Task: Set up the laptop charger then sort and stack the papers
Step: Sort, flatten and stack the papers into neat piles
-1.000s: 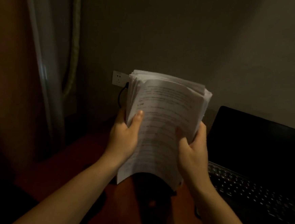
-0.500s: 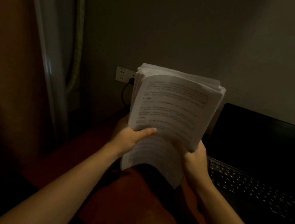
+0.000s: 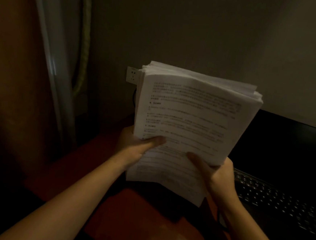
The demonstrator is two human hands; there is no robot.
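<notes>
Holding the stack of papers [image 3: 191, 118] upright above the desk [image 3: 136, 222], we clamp it low down from both sides. Our left hand [image 3: 134, 146] wraps the left edge, thumb laid flat across the printed front sheet and fingers hidden behind. Our right hand [image 3: 215, 171] cups the lower right corner, thumb in front and the rest behind. Both hands pinch the sheaf; neither is spread.

We judge this low, two-sided hold is meant to leave the upper part free. Above the grip the top edges sit stepped and uneven, so the sheets are not yet squared. Below the grip a few front pages hang loose and curl toward us.

Beyond our left hand, just past the stack's upper left corner, a wall socket [image 3: 132, 75] shows, with a dark cable [image 3: 134, 97] dropping from it behind the paper. The charger looks plugged in at the wall, but we cannot tell whether it reaches the machine. The open laptop [image 3: 283, 148], its screen dark, stands to the right of our right hand, clear of the papers.
</notes>
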